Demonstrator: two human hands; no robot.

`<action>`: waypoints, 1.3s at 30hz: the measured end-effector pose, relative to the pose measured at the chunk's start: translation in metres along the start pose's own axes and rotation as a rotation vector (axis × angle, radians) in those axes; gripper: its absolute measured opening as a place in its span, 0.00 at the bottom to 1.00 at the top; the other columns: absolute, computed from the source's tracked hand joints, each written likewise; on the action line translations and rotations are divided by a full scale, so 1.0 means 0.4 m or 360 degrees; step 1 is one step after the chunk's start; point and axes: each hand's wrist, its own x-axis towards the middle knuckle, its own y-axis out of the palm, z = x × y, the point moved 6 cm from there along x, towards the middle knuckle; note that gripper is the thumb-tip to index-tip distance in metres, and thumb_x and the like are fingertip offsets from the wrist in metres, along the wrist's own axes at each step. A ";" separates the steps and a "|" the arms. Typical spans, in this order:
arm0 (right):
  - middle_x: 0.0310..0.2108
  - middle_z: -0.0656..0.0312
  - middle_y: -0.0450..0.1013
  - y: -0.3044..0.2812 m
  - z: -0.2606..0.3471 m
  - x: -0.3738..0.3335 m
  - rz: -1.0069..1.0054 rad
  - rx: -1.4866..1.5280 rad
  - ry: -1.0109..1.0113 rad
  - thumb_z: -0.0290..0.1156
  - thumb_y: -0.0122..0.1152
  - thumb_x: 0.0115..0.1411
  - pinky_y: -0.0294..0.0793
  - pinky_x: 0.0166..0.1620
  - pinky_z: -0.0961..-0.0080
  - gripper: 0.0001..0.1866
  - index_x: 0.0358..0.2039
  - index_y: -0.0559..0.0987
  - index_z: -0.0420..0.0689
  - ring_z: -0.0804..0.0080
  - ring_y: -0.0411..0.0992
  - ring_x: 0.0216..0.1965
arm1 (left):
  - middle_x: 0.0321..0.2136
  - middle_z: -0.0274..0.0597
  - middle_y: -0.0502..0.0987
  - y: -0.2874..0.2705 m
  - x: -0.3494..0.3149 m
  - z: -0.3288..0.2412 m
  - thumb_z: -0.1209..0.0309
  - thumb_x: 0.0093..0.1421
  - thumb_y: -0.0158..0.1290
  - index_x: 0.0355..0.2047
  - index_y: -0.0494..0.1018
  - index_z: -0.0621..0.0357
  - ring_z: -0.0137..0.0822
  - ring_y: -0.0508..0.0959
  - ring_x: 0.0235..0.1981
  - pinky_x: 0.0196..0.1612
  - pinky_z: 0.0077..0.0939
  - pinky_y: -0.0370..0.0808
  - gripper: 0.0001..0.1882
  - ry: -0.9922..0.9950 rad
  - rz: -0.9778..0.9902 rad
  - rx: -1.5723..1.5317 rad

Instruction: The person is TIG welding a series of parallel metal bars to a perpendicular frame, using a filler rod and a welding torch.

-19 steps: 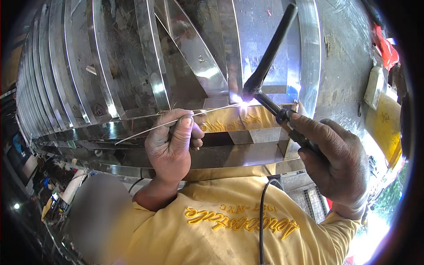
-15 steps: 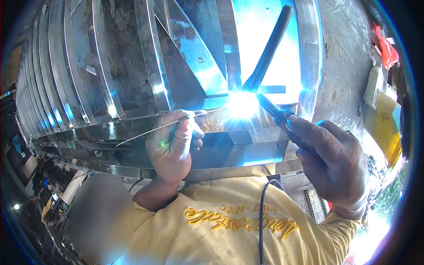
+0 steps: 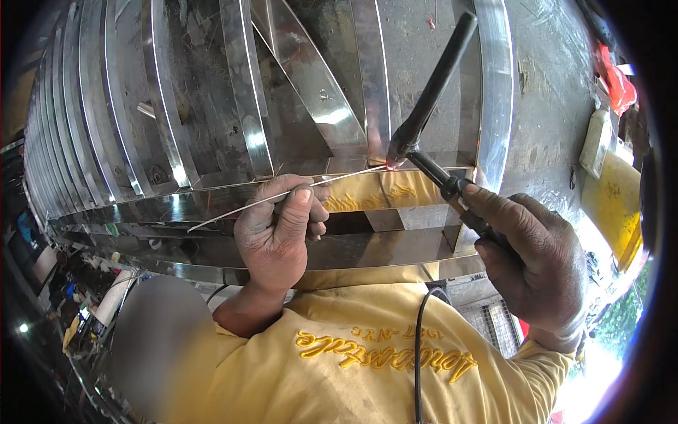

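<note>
A TIG welding torch (image 3: 431,168) is gripped in my right hand (image 3: 537,258), thumb and fingers wrapped round its handle. Its long black back cap slants up and away, and its head sits over a joint of the shiny metal frame (image 3: 406,247). A small orange-red glow shows at the joint beneath the head. Pinched between the thumb and fingers of my left hand (image 3: 275,230) is a thin filler rod (image 3: 244,208). The rod's far tip reaches the glowing spot, or lies very close to it; the other end sticks out to the left.
Parallel metal bars (image 3: 164,106) run across the grey worktop (image 3: 547,92), with a diagonal bar (image 3: 318,85) among them. At the right are a white plastic bottle (image 3: 597,145), a yellow container (image 3: 613,205) and a red plastic bag (image 3: 616,81). A black cable (image 3: 418,353) hangs before my yellow shirt.
The bright blue-white arc under the torch has gone out, leaving a small red glow. The torch head has shifted very slightly; both hands keep their grips.
</note>
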 end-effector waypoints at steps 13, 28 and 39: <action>0.32 0.51 0.78 -0.009 0.007 -0.002 -0.0128 -0.0020 -0.0059 0.12 0.61 0.50 0.75 0.33 0.69 0.27 0.54 0.77 0.35 0.62 0.77 0.27 | 0.29 0.43 0.82 -0.003 0.003 0.004 0.70 0.71 0.53 0.45 0.73 0.62 0.22 0.77 0.22 0.23 0.16 0.74 0.08 -0.0043 -0.0056 -0.0078; 0.30 0.53 0.77 -0.011 0.011 0.019 0.0072 -0.0018 -0.0049 0.14 0.62 0.51 0.73 0.32 0.69 0.27 0.55 0.76 0.36 0.61 0.76 0.26 | 0.28 0.40 0.81 -0.007 0.001 0.001 0.71 0.71 0.52 0.46 0.73 0.63 0.22 0.77 0.22 0.23 0.16 0.75 0.09 -0.0062 -0.0065 -0.0065; 0.37 0.53 0.81 -0.023 -0.013 0.037 0.0014 0.0202 -0.0115 0.12 0.57 0.53 0.71 0.30 0.78 0.26 0.56 0.74 0.32 0.76 0.74 0.24 | 0.28 0.37 0.81 -0.003 0.007 0.003 0.71 0.71 0.53 0.44 0.75 0.62 0.21 0.77 0.22 0.22 0.14 0.74 0.07 -0.0160 -0.0073 -0.0012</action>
